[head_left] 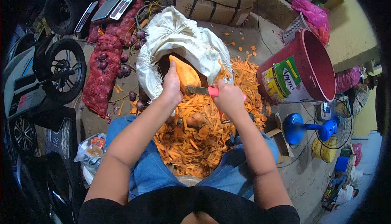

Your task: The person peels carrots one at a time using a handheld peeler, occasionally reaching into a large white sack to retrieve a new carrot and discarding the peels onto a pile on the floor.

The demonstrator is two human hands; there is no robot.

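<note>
My left hand (172,84) is wrapped round the lower left side of a peeled orange sweet potato (186,72), its pointed end tilted up. My right hand (229,97) grips a knife with a pink handle (213,91). The knife's blade (197,89) touches the lower end of the sweet potato. Just above my right hand are some orange strips (222,70). Under both hands lies a large heap of orange peelings (191,142) between my knees, with a brownish unpeeled root (196,120) in it. Behind the sweet potato a white woven sack (175,32) gapes open.
On the right stand a dark red bucket (293,57) and a blue fan (295,128). Red net bags of onions (102,73) lie on the left, beside a motorcycle wheel (65,71) and a scale (110,6). Cardboard boxes (216,4) are at the back. A person (346,194) is far right.
</note>
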